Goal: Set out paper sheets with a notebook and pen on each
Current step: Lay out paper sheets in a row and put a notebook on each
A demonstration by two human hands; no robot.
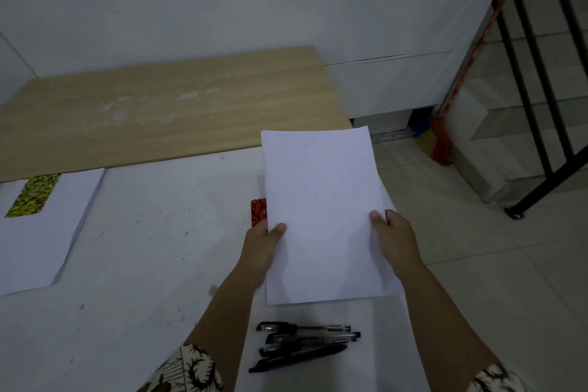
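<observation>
A white paper sheet [321, 210] is held above the white table, with more paper showing beneath its right edge. My left hand [262, 245] pinches its left edge, thumb on top. On the right edge my right hand [393, 239] grips the same way. A red patterned notebook [258, 212] peeks out from under the sheet's left side. Several black pens [302, 344] lie side by side near the table's front. At the far left another sheet [38, 248] lies flat, with a yellow-green patterned notebook [33, 195] on its upper part.
The white table [152, 248] is scuffed with small dark marks. A light wooden tabletop [165, 111] adjoins it at the back against a white wall. To the right are tiled floor, a black stair railing [541, 124] and a red broom [445, 130].
</observation>
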